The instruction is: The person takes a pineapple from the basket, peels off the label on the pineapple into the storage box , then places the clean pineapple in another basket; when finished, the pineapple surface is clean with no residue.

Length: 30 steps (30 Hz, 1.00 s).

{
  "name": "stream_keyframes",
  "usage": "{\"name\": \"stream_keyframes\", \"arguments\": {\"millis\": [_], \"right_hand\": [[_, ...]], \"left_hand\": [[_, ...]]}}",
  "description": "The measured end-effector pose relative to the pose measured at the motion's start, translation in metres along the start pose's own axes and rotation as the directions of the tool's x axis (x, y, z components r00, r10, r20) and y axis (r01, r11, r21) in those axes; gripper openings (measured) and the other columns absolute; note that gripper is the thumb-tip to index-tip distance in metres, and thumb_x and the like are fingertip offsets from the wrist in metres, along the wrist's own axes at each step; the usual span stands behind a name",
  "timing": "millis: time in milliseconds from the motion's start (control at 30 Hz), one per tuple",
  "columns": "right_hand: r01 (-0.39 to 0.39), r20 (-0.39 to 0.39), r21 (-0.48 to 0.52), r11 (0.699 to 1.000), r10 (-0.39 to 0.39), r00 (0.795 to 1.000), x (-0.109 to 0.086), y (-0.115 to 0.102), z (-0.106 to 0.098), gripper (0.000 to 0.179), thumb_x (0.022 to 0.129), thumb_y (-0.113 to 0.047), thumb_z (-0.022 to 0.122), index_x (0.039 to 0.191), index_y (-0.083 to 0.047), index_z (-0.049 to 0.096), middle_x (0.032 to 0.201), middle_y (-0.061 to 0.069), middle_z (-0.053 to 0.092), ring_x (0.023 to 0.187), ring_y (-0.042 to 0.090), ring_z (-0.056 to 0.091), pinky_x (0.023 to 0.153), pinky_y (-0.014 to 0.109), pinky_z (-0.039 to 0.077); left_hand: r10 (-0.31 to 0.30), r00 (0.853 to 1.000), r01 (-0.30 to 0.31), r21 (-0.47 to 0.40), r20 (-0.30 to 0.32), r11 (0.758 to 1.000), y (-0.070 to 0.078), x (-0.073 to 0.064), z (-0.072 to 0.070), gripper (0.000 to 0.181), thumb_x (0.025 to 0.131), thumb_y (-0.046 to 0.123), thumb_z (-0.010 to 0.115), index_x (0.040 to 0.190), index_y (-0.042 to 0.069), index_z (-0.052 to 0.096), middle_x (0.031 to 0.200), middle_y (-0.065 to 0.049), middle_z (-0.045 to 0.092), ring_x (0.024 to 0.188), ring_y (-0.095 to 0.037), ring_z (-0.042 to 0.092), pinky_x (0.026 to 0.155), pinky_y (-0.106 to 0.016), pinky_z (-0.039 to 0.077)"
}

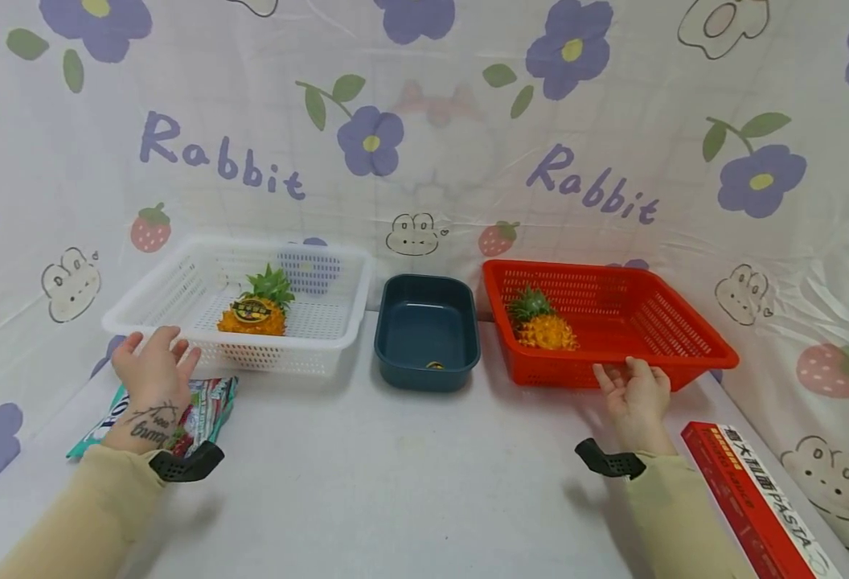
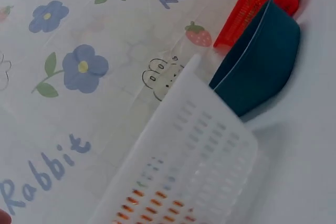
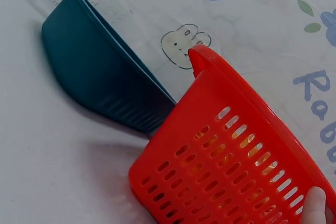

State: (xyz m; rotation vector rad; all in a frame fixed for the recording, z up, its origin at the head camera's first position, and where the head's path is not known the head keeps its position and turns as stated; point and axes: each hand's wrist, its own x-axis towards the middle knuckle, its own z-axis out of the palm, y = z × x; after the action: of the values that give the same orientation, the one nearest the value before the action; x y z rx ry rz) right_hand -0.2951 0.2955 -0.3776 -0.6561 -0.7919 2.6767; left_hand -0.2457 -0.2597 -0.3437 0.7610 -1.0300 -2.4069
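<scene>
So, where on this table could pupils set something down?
The widest bare patch is the table in front of the blue bin, between left hand and right hand. The red basket has bare floor right of its pineapple. Crowded: around the bag by the left hand, and pasta box.

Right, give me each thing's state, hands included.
White basket: upright, holding a pineapple
Red basket: upright, holding another pineapple
Blue bin: upright, small item inside
Packet: lying down, partly hidden
Pasta box: lying flat
Left hand: at white basket's rim, grip unclear
Right hand: touching red basket's rim, grip unclear
</scene>
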Motion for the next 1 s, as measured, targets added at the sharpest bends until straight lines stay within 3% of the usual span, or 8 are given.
{"name": "stream_keyframes", "arguments": {"millis": [167,300,400,533,633,733,933,1000], "right_hand": [[0.006,0.018,-0.001,1.000,-0.006,1.000,-0.001,-0.001,0.000,0.033,0.093,-0.008,0.052,0.109,-0.026,0.030,0.110,-0.001,0.036,0.094,0.018,0.050,0.084,0.040,0.052],[0.007,0.050,0.005,1.000,-0.007,0.999,-0.001,-0.001,-0.001,0.033,0.092,-0.007,0.052,0.107,-0.024,0.029,0.105,-0.001,0.036,0.090,0.018,0.050,0.084,0.040,0.053],[0.005,0.063,0.013,1.000,-0.005,0.998,-0.002,-0.001,-0.001,0.031,0.091,-0.006,0.054,0.103,-0.021,0.029,0.101,0.000,0.036,0.088,0.019,0.051,0.083,0.040,0.053],[0.006,0.060,0.013,1.000,-0.006,0.998,-0.003,-0.001,-0.001,0.028,0.092,-0.006,0.052,0.102,-0.020,0.030,0.101,0.000,0.036,0.091,0.019,0.050,0.083,0.041,0.052],[0.009,0.058,0.005,1.000,-0.009,0.998,-0.004,0.000,0.000,0.027,0.093,-0.006,0.051,0.103,-0.021,0.030,0.104,0.000,0.037,0.094,0.019,0.050,0.084,0.041,0.052],[0.005,0.057,0.003,1.000,-0.005,0.998,-0.004,0.000,0.000,0.028,0.092,-0.006,0.053,0.103,-0.021,0.031,0.107,-0.001,0.037,0.096,0.019,0.050,0.086,0.041,0.051],[0.003,0.061,0.010,1.000,-0.003,0.998,-0.003,-0.001,-0.001,0.028,0.091,-0.006,0.054,0.103,-0.020,0.032,0.107,0.000,0.037,0.096,0.019,0.051,0.085,0.042,0.052],[0.002,0.065,0.012,1.000,-0.003,0.998,-0.003,-0.001,-0.001,0.029,0.091,-0.006,0.054,0.103,-0.020,0.032,0.109,-0.001,0.037,0.097,0.019,0.051,0.085,0.042,0.051]], "left_hand": [[0.159,0.986,-0.163,0.146,0.042,0.976,0.016,-0.004,0.010,0.060,0.086,0.011,0.061,0.130,0.025,0.023,0.107,0.004,0.037,0.086,-0.010,0.047,0.075,-0.025,0.051],[0.284,0.950,-0.311,0.340,0.127,0.888,0.022,-0.005,0.022,0.059,0.085,0.016,0.062,0.131,0.024,0.027,0.099,0.006,0.039,0.083,-0.008,0.047,0.063,-0.019,0.048],[0.357,0.898,-0.440,0.558,0.259,0.704,0.025,-0.003,0.030,0.062,0.086,0.026,0.061,0.137,0.021,0.026,0.101,0.008,0.038,0.080,-0.007,0.045,0.064,-0.017,0.044],[0.363,0.783,-0.620,0.677,0.505,0.396,0.032,0.001,0.043,0.071,0.087,0.038,0.057,0.144,0.016,0.020,0.122,-0.008,0.039,0.093,-0.018,0.046,0.076,-0.029,0.042],[0.303,0.712,-0.702,0.656,0.634,0.279,0.040,0.005,0.057,0.078,0.087,0.043,0.057,0.147,0.014,0.018,0.138,-0.024,0.029,0.111,-0.037,0.042,0.087,-0.049,0.041],[0.219,0.687,-0.726,0.665,0.693,0.172,0.050,0.008,0.072,0.084,0.084,0.051,0.057,0.148,0.013,0.016,0.146,-0.026,0.022,0.124,-0.046,0.032,0.096,-0.062,0.033],[0.084,0.687,-0.717,0.692,0.722,-0.083,0.058,0.014,0.102,0.102,0.072,0.069,0.060,0.149,0.019,0.016,0.148,-0.027,0.015,0.120,-0.046,0.035,0.095,-0.065,0.033],[0.032,0.677,-0.724,0.673,0.735,-0.151,0.058,0.018,0.110,0.104,0.069,0.070,0.061,0.149,0.020,0.017,0.144,-0.030,0.017,0.114,-0.047,0.039,0.092,-0.065,0.035]]}}
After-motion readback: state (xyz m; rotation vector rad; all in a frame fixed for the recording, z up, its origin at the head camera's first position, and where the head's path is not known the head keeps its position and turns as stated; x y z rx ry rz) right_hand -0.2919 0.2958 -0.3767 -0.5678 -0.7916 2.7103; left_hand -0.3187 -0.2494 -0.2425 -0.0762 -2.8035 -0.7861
